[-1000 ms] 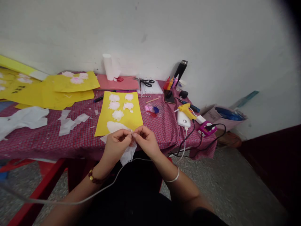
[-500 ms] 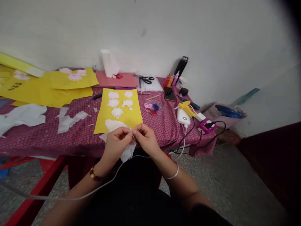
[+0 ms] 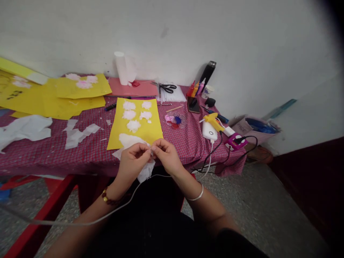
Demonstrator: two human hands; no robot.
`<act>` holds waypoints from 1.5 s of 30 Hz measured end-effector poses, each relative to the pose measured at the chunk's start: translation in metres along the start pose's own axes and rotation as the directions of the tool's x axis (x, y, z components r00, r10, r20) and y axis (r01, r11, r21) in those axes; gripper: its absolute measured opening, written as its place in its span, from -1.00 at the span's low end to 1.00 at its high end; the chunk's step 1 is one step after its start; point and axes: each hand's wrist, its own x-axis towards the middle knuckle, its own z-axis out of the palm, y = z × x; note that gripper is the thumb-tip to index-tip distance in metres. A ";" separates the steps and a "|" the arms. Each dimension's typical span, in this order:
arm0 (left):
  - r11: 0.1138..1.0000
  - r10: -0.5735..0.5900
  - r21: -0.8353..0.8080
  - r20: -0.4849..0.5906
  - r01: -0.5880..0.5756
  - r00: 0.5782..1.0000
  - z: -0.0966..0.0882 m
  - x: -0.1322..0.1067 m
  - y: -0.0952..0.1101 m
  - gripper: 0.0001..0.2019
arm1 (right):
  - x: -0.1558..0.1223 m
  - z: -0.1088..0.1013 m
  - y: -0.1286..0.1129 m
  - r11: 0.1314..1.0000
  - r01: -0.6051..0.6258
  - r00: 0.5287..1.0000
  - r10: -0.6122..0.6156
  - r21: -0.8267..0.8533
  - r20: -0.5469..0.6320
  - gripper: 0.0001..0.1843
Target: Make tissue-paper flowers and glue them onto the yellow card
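Note:
My left hand and my right hand meet at the table's front edge, fingertips pinched together. Between them they hold thin white tissue paper, which hangs below my fingers; the exact bit in the pinch is mostly hidden. Another part of white tissue lies on the lower part of a yellow sheet, just beyond my left hand. I cannot tell whether the two parts are one piece. Several fluffy white-pink tufts sit on the yellow sheet above it.
A paint palette, a wooden stick, a phone and a yellow glue gun on a white power bank lie to the right. Scissors lie behind. Torn tissue is at left. A white cable crosses my left forearm.
The view has shifted slightly, so the table sits a little higher in the picture. Both hands stay together on the tissue, with only a small shift of the fingers.

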 end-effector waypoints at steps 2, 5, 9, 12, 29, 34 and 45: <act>1.000 -0.004 -0.004 -0.010 0.004 1.000 0.000 0.000 -0.001 -0.90 | -0.001 0.001 0.000 1.000 -0.003 1.000 0.003 0.026 0.001 -0.70; 0.999 -0.010 -0.038 -0.012 0.009 1.000 -0.001 -0.001 -0.003 -0.90 | -0.001 0.002 0.001 0.994 -0.044 0.999 0.043 0.097 0.011 -0.67; 0.996 0.012 -0.086 0.013 -0.011 1.000 -0.002 -0.001 -0.006 -0.89 | 0.001 0.001 0.006 0.961 -0.156 0.988 0.150 0.228 0.045 -0.64; 0.996 0.017 -0.088 0.008 -0.016 1.000 -0.004 -0.002 -0.008 -0.90 | 0.003 -0.001 0.007 0.925 -0.222 0.975 0.205 0.307 0.088 -0.62; 0.999 -0.004 -0.045 -0.036 0.002 0.999 -0.005 -0.011 0.006 -0.92 | -0.002 -0.003 -0.007 0.977 -0.028 0.995 0.047 0.213 -0.085 -0.63; 1.000 0.022 -0.002 -0.056 -0.022 0.998 -0.011 -0.017 0.010 -0.88 | -0.008 0.000 -0.013 0.992 0.032 0.999 -0.034 0.119 0.016 -0.60; 0.993 0.061 0.101 0.033 -0.064 0.998 -0.007 -0.016 0.020 -0.88 | -0.012 0.000 -0.011 0.978 0.156 0.981 -0.138 -0.139 0.135 -0.82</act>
